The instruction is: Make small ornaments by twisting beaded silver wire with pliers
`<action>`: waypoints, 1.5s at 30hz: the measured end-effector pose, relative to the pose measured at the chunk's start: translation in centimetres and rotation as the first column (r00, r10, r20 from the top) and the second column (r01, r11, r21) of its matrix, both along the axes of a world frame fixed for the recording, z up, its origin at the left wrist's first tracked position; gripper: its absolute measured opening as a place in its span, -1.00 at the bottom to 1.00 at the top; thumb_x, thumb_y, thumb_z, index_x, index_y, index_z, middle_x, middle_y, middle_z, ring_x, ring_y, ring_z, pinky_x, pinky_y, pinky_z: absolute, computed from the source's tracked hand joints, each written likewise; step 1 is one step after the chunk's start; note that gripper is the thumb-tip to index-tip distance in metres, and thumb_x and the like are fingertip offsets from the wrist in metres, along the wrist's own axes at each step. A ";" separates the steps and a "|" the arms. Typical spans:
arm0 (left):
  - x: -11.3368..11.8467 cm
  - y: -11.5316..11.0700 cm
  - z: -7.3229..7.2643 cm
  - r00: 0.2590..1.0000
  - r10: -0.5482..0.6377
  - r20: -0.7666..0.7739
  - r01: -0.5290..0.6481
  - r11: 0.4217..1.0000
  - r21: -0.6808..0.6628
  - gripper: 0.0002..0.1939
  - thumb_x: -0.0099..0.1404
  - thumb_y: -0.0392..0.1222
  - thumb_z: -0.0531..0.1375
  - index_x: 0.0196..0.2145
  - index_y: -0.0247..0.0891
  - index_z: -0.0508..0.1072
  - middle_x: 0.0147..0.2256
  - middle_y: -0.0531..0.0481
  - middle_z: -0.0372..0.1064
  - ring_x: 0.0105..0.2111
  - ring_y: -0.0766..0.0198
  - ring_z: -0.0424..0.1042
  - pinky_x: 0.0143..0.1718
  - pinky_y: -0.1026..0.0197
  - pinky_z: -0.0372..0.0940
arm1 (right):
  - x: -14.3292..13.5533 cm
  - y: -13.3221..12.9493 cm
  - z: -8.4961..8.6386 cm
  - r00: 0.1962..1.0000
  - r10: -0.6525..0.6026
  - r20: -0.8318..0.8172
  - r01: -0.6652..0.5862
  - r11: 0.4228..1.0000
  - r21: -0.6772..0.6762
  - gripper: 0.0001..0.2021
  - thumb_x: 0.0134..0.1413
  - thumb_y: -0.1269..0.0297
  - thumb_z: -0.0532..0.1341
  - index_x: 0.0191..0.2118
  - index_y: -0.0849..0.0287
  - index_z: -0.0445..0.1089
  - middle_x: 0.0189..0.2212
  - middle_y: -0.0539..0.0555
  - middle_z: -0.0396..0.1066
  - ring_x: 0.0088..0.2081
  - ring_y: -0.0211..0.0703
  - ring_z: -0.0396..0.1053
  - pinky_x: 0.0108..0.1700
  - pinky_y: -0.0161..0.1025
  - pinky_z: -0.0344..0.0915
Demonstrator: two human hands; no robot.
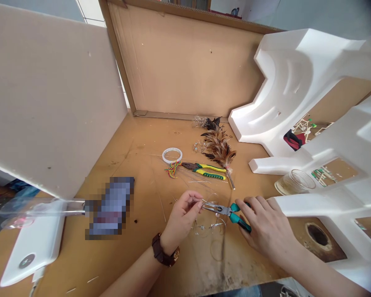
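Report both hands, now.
Left hand: closed, fingertips pinching thin wire.
Right hand: closed around the teal handles of pliers.

At nine o'clock on the counter (pixel 117 264) is a pixelated dark-edged device (pixel 111 210), with a white power bank (pixel 38 243) and its plugged-in cable (pixel 37 276) at eight. A brown feather bundle (pixel 219 144) lies at one o'clock and a ribbed clear glass (pixel 295 182) sits at three, beside white molded foam (pixel 284 86). Cardboard (pixel 188 66) stands upright at twelve, a pale panel (pixel 49 90) at ten.
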State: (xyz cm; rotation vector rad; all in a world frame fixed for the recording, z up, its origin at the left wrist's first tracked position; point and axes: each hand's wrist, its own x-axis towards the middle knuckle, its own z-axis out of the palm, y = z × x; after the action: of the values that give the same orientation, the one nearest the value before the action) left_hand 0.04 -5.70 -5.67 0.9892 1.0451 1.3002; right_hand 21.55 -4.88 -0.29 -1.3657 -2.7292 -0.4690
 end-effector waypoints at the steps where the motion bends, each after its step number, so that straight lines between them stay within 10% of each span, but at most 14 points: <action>1: 0.0 0.0 0.0 1.000 0.003 0.001 -0.003 1.000 0.001 -0.82 0.13 -0.14 0.19 -0.35 -0.27 0.31 -0.47 0.07 0.30 -0.46 0.37 0.28 -0.39 0.31 0.19 | -0.1 0.0 0.0 1.000 0.005 0.005 -0.005 1.000 0.005 -0.72 0.03 0.19 0.13 -0.12 0.12 0.30 -0.31 0.11 0.32 -0.28 -0.04 0.21 -0.28 -0.16 -0.01; 45: 0.3 -0.1 -0.7 1.000 0.017 -0.003 -0.017 1.000 -0.020 -0.84 0.17 -0.20 0.17 -0.28 -0.25 0.30 -0.40 0.05 0.37 -0.42 0.35 0.37 -0.34 0.29 0.25 | -0.4 -1.1 0.9 0.994 -0.030 0.109 0.020 0.995 0.093 -0.72 0.00 0.31 0.15 -0.11 0.12 0.35 -0.39 0.13 0.33 -0.37 -0.07 0.16 -0.33 -0.18 -0.03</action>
State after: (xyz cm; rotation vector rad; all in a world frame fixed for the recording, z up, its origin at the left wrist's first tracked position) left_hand 0.31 -5.82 -6.41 0.9690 1.0689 1.3002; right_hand 21.14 -5.97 0.57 -1.3937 -2.7401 -0.6822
